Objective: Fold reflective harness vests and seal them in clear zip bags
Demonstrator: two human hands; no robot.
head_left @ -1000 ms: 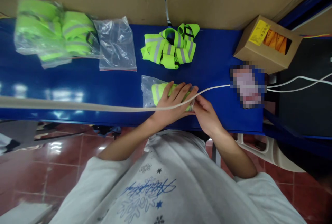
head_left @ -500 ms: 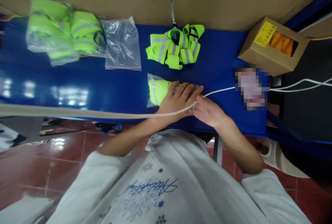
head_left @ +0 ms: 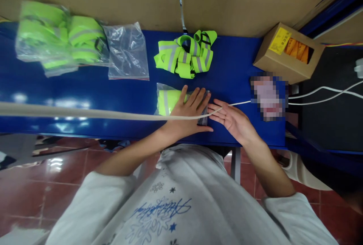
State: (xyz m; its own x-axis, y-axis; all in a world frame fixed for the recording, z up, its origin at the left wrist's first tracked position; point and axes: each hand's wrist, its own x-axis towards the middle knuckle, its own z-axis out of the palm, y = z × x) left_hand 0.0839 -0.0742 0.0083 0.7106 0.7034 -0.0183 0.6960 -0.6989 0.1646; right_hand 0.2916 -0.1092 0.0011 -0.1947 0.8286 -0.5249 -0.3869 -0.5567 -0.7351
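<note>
Under my left hand [head_left: 187, 114] lies a clear plastic bag with a folded yellow-green reflective strap [head_left: 167, 101] inside. That hand rests flat on the bag with its fingers spread, hiding much of it. My right hand [head_left: 234, 120] is turned partly palm up at the bag's right end, its fingers stretched out; whether the fingertips touch the bag I cannot tell. A white cable [head_left: 127, 114] crosses in front of both hands. Beyond them, a loose heap of reflective straps [head_left: 185, 56] lies on the blue table [head_left: 232, 59].
Several bagged reflective straps [head_left: 42, 33] lie at the far left beside a flat clear bag [head_left: 129, 54]. On the right stand a cardboard box [head_left: 297, 63] with orange contents and a blurred-out phone-like item [head_left: 269, 95] joined to the cable. A cardboard wall [head_left: 136, 3] runs along the back.
My right hand has drawn away to the right from my left hand and opened its fingers. My left hand's fingers have spread on the bag. The whole view has shifted slightly.
</note>
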